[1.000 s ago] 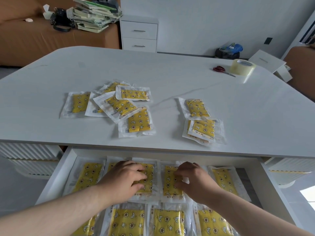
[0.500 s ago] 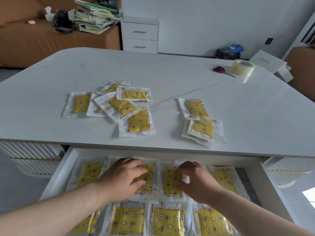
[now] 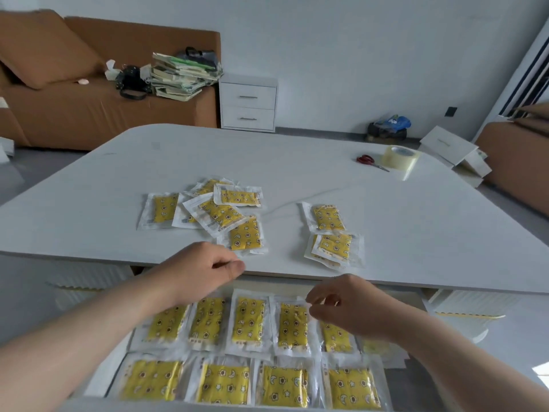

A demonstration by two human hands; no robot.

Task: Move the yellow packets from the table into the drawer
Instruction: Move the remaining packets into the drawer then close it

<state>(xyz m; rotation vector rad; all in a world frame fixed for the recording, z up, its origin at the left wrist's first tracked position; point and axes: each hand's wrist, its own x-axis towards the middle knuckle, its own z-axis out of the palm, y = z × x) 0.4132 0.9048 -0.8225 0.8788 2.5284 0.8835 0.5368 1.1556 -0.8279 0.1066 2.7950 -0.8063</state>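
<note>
Your left hand (image 3: 205,269), at the edge of the surface (image 3: 416,218), and right hand (image 3: 341,307), over the drawer (image 3: 99,382) where stored packets (image 3: 248,319) lie in rows, are both loosely curled and empty, so you seem between loads: reach next for the yellow packets (image 3: 245,233) scattered on the surface.

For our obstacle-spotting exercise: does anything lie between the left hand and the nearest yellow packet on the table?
Nothing visible: only bare tabletop lies between the left hand and the nearest packet.
</note>
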